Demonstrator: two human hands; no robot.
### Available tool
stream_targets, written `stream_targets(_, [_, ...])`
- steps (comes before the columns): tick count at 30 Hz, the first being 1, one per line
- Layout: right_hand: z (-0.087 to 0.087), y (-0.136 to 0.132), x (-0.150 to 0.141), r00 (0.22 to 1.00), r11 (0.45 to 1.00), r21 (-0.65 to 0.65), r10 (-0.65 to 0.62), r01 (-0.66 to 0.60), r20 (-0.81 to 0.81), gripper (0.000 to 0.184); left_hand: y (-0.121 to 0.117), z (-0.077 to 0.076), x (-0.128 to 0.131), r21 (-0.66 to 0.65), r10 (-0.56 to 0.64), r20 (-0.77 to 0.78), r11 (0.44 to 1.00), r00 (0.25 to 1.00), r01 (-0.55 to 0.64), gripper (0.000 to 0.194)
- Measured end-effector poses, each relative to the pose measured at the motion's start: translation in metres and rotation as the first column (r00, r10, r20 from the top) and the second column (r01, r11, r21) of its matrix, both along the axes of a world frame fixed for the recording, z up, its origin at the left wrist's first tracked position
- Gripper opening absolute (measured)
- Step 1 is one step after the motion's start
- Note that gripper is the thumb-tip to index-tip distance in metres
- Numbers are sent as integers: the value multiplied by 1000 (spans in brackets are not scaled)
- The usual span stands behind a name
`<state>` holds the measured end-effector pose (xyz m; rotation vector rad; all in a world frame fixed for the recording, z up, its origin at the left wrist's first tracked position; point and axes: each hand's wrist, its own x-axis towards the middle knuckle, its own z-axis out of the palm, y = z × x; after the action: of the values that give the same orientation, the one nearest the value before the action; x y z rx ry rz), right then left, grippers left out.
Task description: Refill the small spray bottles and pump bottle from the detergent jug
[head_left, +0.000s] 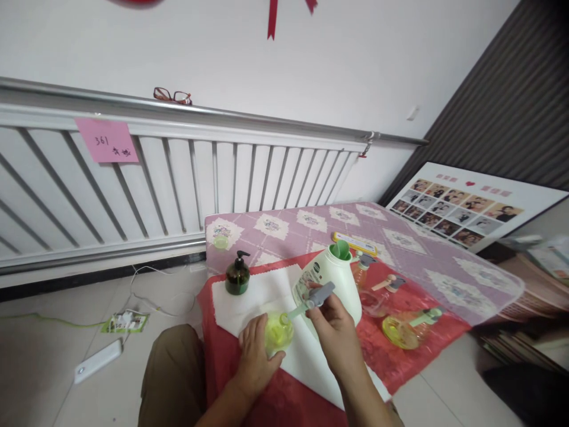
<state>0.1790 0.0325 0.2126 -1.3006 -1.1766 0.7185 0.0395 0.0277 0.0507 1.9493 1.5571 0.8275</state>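
Observation:
My left hand [258, 353] is wrapped round a small clear bottle [279, 334] with yellow-green liquid in it, tilted over the white paper. In my right hand [335, 332], the fingers pinch a grey pump head [320, 293] with a pale green neck. The neck's end is at the bottle's mouth; whether it sits inside I cannot tell. Just behind both hands stands a large pale green jug [329, 279], its top open with a green spout inside. A dark green pump bottle [237, 274] with a black pump stands upright to the left.
White paper [231, 305] lies on a red cloth [382, 367] over the table. Right of the jug are several clear bottles, one with yellow liquid [398, 332]. A green cap [221, 242] and a yellow-edged pack [355, 242] lie farther back. Behind is a white radiator [222, 172].

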Motion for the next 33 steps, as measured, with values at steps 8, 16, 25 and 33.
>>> stream_targets(8, [-53, 9, -3, 995, 985, -167, 66, -52, 81, 41, 0, -11, -1, 7, -11, -36, 1000, 999, 12, 72])
stream_targets(16, [-81, 4, -1, 985, 969, -239, 92, -56, 143, 36, 0, -13, -2, 46, -23, -32, 999, 999, 24, 71])
stream_targets(25, [-89, 3, -1, 977, 966, -239, 137, -96, 162, 36, 0, -13, -3, 58, -18, -38, 998, 999, 20, 69])
stream_targets(33, [-85, 2, 3, 965, 964, -229, 178, -132, 195, 37, 0, -17, -3, 69, -21, -35, 997, 999, 24, 70])
